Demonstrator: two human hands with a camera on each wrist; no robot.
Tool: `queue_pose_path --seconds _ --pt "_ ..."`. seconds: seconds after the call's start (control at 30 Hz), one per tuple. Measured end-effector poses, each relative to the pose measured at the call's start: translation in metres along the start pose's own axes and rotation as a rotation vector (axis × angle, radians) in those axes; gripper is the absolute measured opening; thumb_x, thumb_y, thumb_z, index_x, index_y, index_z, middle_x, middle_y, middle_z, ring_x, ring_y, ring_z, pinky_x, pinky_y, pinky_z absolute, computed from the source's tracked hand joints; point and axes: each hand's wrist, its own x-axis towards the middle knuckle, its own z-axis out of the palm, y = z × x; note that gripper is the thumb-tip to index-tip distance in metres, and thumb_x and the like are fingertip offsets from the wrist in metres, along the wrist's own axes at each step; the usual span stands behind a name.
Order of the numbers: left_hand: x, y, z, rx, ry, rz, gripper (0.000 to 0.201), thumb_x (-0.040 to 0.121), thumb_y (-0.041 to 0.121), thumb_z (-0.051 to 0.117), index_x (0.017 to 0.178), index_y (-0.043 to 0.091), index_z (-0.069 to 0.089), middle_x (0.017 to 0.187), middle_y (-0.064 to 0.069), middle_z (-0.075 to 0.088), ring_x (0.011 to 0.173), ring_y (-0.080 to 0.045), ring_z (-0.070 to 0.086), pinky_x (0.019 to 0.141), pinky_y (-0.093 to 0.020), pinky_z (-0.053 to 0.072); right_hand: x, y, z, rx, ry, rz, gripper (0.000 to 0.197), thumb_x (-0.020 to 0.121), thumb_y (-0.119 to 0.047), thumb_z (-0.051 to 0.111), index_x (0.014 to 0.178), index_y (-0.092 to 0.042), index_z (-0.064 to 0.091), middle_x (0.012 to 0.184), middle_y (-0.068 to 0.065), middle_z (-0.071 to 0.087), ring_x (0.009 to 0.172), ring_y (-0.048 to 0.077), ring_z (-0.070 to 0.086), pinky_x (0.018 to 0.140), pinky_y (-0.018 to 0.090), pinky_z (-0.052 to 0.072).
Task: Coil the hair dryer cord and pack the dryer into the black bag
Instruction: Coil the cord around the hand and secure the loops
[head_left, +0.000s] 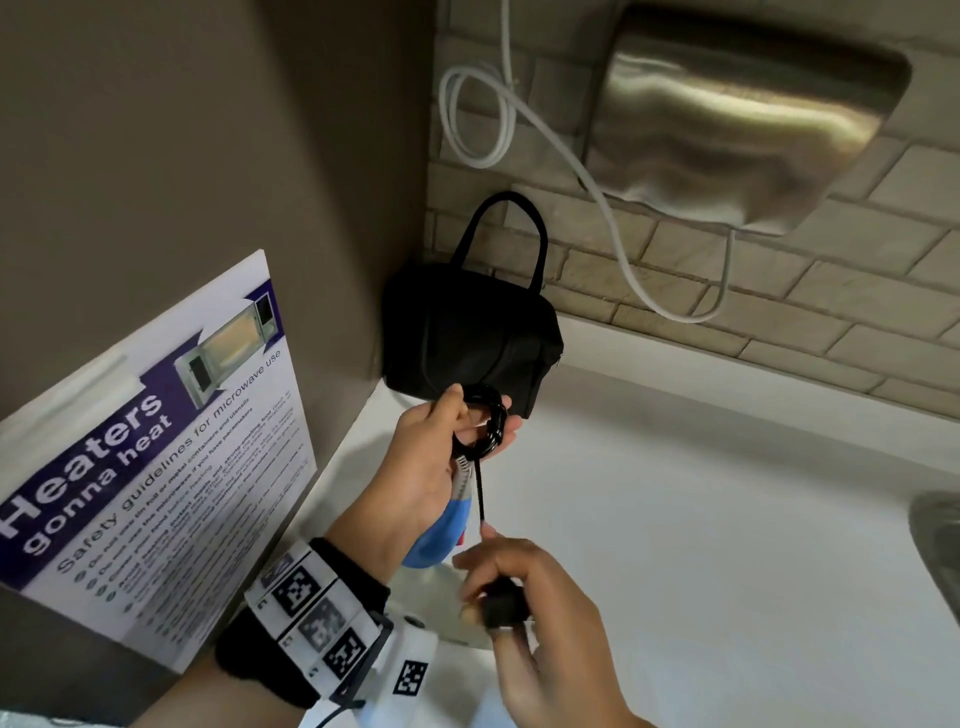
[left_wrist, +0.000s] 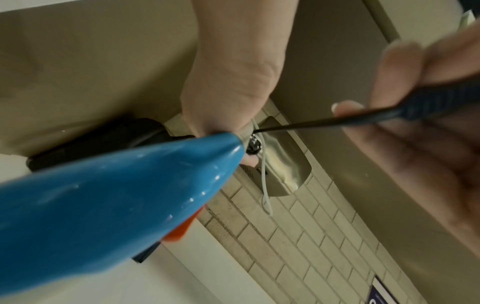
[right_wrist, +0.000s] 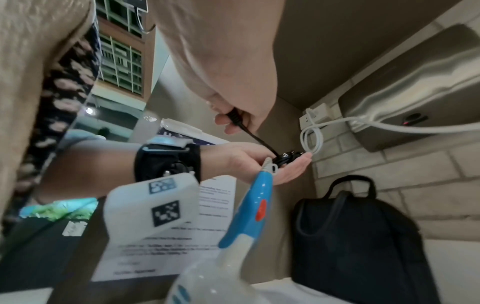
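Up above the white counter (head_left: 701, 493), the left hand (head_left: 415, 467) curls its fingers round a tight black coil of cord (head_left: 488, 418) together with the top of the blue handle of the hair dryer (right_wrist: 255, 207), whose white body hangs below. The right hand (head_left: 530, 613) grips the plug end (head_left: 501, 603), a short straight run of cord stretched between both hands. Just behind the coil, the black bag (head_left: 467, 332) stands in the corner under a steel hand dryer (head_left: 737, 119).

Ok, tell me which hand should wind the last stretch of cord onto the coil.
The right hand, probably. It already grips the plug at the cord's free end, so it can carry it round. The left hand is busy, holding the coil by the hair dryer handle.
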Motion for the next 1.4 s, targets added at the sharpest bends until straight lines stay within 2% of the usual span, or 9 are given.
queue_pose_path --seconds 0.13,0.43,0.57,0.77,0.87,1.0,1.1,1.23,1.4 --pt "-0.002 0.007 0.001 0.001 -0.031 0.074 0.030 0.096 0.028 0.050 0.088 0.000 0.059 0.100 -0.021 0.073 0.090 -0.036 0.071 0.075 -0.039 0.060 0.001 0.014 -0.013 0.040 0.179 -0.110 0.053 0.076 0.017 0.055 0.092 -0.033 0.062 0.106 -0.012 0.070 0.113 0.007 0.062 0.081 0.015 0.051" --pt "-0.001 0.007 0.000 -0.028 0.010 0.098 0.027 0.091 0.026 0.060 0.096 -0.001 0.058 0.096 -0.019 0.073 0.085 -0.035 0.073 0.068 -0.036 0.061 -0.009 0.020 -0.015 0.113 0.300 -0.023 0.012 0.073 -0.016 0.068 0.074 -0.028 0.069 0.101 -0.009 0.074 0.082 0.017 0.073 0.070 0.026 0.056" --pt "0.001 0.004 0.004 -0.033 0.023 0.113 0.027 0.092 0.025 0.059 0.088 -0.001 0.059 0.087 -0.018 0.075 0.075 -0.030 0.074 0.070 -0.036 0.061 -0.005 0.035 -0.024 0.156 0.263 0.162 0.034 0.076 0.003 0.067 0.069 -0.031 0.065 0.092 -0.009 0.075 0.083 0.014 0.072 0.071 0.014 0.051" --pt "-0.002 0.000 0.000 0.307 -0.020 0.220 0.031 0.092 0.040 0.054 0.085 0.010 0.057 0.090 -0.003 0.077 0.081 -0.020 0.071 0.070 -0.017 0.054 0.003 0.063 -0.023 -0.347 0.042 -0.015 0.045 0.083 -0.015 0.056 0.120 -0.040 0.055 0.086 -0.016 0.051 0.074 0.006 0.059 0.067 0.013 0.046" --pt "-0.001 -0.004 0.000 0.367 -0.012 0.217 0.032 0.090 0.047 0.054 0.077 0.018 0.052 0.090 0.000 0.077 0.091 -0.036 0.062 0.085 -0.030 0.048 0.015 0.066 -0.020 -0.567 0.049 -0.118 0.044 0.073 -0.005 0.059 0.109 -0.029 0.066 0.085 -0.013 0.044 0.070 0.009 0.050 0.065 0.015 0.040" --pt "-0.002 -0.006 0.003 0.337 -0.028 0.215 0.033 0.090 0.048 0.054 0.073 0.020 0.050 0.090 -0.002 0.077 0.084 -0.028 0.056 0.080 -0.031 0.046 0.037 0.071 -0.016 -0.765 0.037 -0.087 0.037 0.073 -0.009 0.058 0.103 -0.028 0.068 0.065 -0.007 0.040 0.059 0.016 0.041 0.051 0.024 0.033" --pt "-0.003 -0.007 0.003 0.337 -0.030 0.217 0.033 0.090 0.049 0.054 0.075 0.019 0.052 0.088 -0.001 0.077 0.086 -0.033 0.061 0.080 -0.029 0.046 0.052 0.076 -0.015 -0.429 -0.093 0.171 0.033 0.086 -0.014 0.048 0.108 -0.029 0.066 0.070 -0.007 0.062 0.066 0.013 0.058 0.064 0.026 0.048" --pt "-0.006 -0.005 0.005 0.335 -0.055 0.203 0.041 0.090 0.049 0.053 0.096 0.008 0.058 0.091 0.000 0.077 0.082 -0.022 0.068 0.074 -0.027 0.055 0.072 0.055 -0.012 0.594 -0.085 0.581 0.026 0.092 -0.008 0.050 0.114 -0.011 0.065 0.097 0.011 0.072 0.094 0.019 0.066 0.095 0.030 0.052" --pt "-0.007 -0.007 0.002 0.359 -0.025 0.268 0.032 0.091 0.046 0.053 0.084 0.015 0.053 0.084 0.001 0.077 0.081 -0.022 0.071 0.073 -0.025 0.052 0.091 0.047 -0.019 1.409 0.231 0.831 0.025 0.090 0.006 0.052 0.112 0.006 0.064 0.101 0.021 0.069 0.080 0.024 0.071 0.078 0.032 0.059"
